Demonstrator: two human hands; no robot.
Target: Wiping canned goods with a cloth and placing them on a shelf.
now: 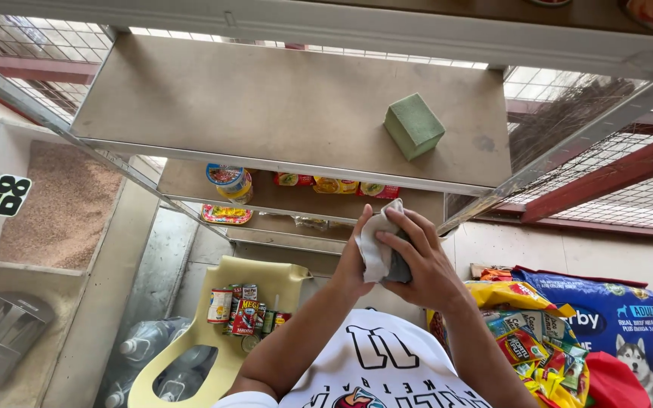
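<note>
Bright daylight, sharp view
Sun pours through the wire mesh (pixel 629 193) behind; soft shadows under the shelf (pixel 266 106); lines bow at the edges.

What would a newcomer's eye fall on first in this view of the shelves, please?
Most likely the two hands at the centre: the left hand and right hand grip a white cloth wrapped around a dark object in front of the shelf edge. Above them, a green block sits alone on the top shelf. Below left, tins stand on a yellow plastic chair.
</note>
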